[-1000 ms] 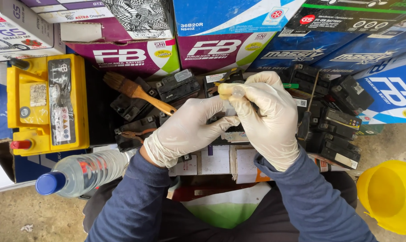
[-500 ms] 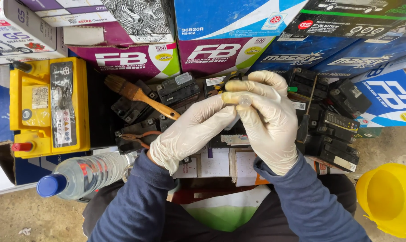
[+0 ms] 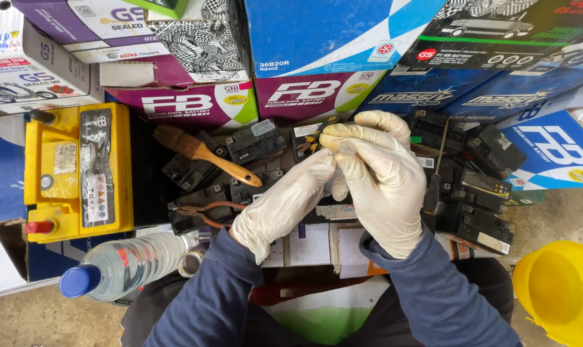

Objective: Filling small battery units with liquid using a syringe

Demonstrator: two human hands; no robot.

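Both my hands wear pale latex gloves and meet over a pile of small black batteries [image 3: 478, 186]. My right hand [image 3: 381, 180] pinches a small clear rounded object [image 3: 348, 148] between thumb and fingers. My left hand [image 3: 285, 202] reaches across, its fingertips touching the right hand just below that object; what they grip is hidden. A wooden-handled paintbrush [image 3: 201, 153] lies on the batteries left of my hands. A screwdriver [image 3: 435, 180] lies on them to the right.
A yellow car battery [image 3: 79, 170] sits at the left. A clear plastic bottle with a blue cap [image 3: 121, 260] lies near my left elbow. A yellow bucket [image 3: 561, 292] stands at the lower right. Stacked cardboard battery boxes [image 3: 317, 58] line the back. Orange-handled pliers [image 3: 205, 209] rest on the batteries.
My hands have stayed joined and shifted slightly down in view as my head tilted up. The right hand's fingers turned a little around the clear object.
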